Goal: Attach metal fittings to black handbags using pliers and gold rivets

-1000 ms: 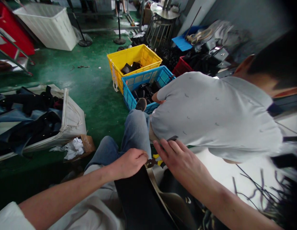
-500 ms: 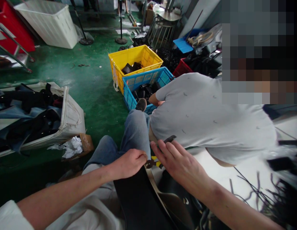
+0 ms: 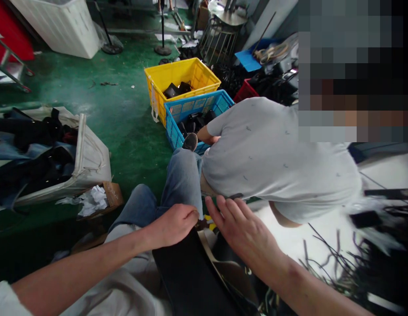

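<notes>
I see a long black piece [image 3: 187,272] closest to me, lying over the lap, with pale grey cloth [image 3: 128,281] to its left. The left hand [image 3: 176,226] is curled up at the far end of the black piece. I cannot tell if its fingers pinch the edge, because the hand hides that spot. The right hand [image 3: 243,228] is just beside it, with its fingers stretched out. A thin dark thing [image 3: 237,195] peeks out past those fingers, but I cannot tell if the hand is grasping it. Between the two hands I see a bit of something yellow [image 3: 209,221], mostly hidden.

Over on the right, black strips [image 3: 335,259] lie in a messy heap on a white surface [image 3: 286,232]. Past the left hand are two knees in blue jeans [image 3: 180,175]. To the left, white crumpled paper [image 3: 93,201] sits by a small brown box [image 3: 114,193], near a big white bin [image 3: 97,160] full of dark clothes [image 3: 42,164].

A person in a grey shirt [image 3: 276,158] leans forward, with one arm at a blue crate [image 3: 171,127] of black things. A yellow crate [image 3: 158,98] stands right behind it. Farther back I see a white tub [image 3: 64,33] on the green floor [image 3: 128,114].
</notes>
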Tool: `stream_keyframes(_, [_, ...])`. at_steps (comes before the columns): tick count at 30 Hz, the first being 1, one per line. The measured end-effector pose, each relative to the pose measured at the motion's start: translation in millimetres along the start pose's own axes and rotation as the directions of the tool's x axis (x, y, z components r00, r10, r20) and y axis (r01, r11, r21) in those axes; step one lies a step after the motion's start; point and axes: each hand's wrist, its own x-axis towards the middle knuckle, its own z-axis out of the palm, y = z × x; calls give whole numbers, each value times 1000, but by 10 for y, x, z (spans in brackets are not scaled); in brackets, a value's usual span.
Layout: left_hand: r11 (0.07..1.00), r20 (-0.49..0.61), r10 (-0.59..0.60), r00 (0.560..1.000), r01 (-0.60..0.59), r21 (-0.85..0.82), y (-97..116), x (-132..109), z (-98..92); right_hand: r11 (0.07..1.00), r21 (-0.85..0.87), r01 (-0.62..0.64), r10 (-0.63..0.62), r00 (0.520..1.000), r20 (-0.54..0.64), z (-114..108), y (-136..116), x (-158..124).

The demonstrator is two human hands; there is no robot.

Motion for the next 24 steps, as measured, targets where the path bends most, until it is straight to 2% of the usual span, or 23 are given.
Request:
stream_keyframes(10, [1000,5,18,1000,-18,12,-4,-23,-1,999,46,19,-20,1000,13,-39,67,-45])
stream_keyframes(16, [998,-24,50,998,-49,49,-32,-39,96,990,71,125,-124,992,-10,11,217,35])
stream_keyframes(24, [996,-63,73,995,-70,59,-101,-90,133,977,200,76,-85,996,36,125,219,36])
